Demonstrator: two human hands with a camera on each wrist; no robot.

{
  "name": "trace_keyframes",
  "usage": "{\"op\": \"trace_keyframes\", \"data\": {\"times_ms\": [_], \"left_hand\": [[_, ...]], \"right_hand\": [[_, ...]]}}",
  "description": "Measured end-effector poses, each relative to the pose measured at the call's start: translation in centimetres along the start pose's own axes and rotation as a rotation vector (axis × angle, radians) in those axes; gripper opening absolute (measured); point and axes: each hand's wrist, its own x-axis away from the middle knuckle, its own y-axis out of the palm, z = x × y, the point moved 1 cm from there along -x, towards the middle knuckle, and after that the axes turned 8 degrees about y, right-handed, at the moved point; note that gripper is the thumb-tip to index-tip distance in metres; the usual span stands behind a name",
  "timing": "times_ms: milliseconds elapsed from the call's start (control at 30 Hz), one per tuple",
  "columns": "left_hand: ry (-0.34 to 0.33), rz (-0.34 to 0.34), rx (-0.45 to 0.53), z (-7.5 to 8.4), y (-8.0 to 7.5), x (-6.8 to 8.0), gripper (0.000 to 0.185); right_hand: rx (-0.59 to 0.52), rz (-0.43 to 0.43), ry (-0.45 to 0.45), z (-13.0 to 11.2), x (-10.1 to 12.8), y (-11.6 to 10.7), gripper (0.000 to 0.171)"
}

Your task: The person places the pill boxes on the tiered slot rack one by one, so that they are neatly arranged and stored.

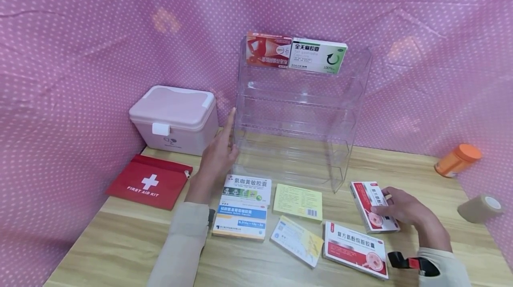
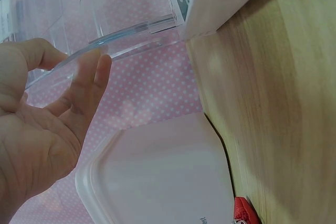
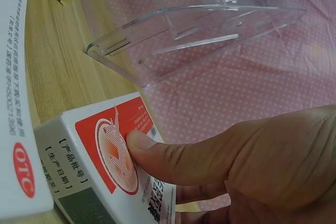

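Note:
A clear tiered display rack (image 1: 295, 99) stands on the table, with a red medicine box (image 1: 267, 51) and a white-green medicine box (image 1: 318, 55) on its top tier. My left hand (image 1: 218, 155) pinches the rack's left side panel, thumb on one face and fingers on the other in the left wrist view. At the right, my right hand (image 1: 402, 207) holds a red-white medicine box (image 1: 366, 196), its thumb pressed on the printed front (image 3: 107, 145). A matching red-white box (image 1: 354, 251) lies just in front of it.
White-blue boxes (image 1: 240, 218), a yellow box (image 1: 298, 201) and a white-yellow box (image 1: 296, 241) lie before the rack. A pink lidded case (image 1: 174, 111) and red first aid pouch (image 1: 148, 184) sit left. An orange bottle (image 1: 458, 161) and brown roll (image 1: 477, 209) are far right.

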Motion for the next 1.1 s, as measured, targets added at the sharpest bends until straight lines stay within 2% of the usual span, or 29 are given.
{"op": "trace_keyframes", "data": {"times_ms": [467,767,1100], "left_hand": [[0.008,-0.002,-0.016,-0.1,0.0,0.0,0.116],[-0.002,-0.013,-0.012,-0.2,0.1,0.0,0.117],[-0.006,-0.008,-0.012,-0.2,0.0,0.0,0.118]], "right_hand": [[-0.037,0.008,-0.033,0.1,-0.4,0.2,0.069],[-0.031,0.012,0.049,0.3,-0.1,0.0,0.068],[0.017,0.043,0.164,1.2,-0.4,-0.4,0.088]]}}
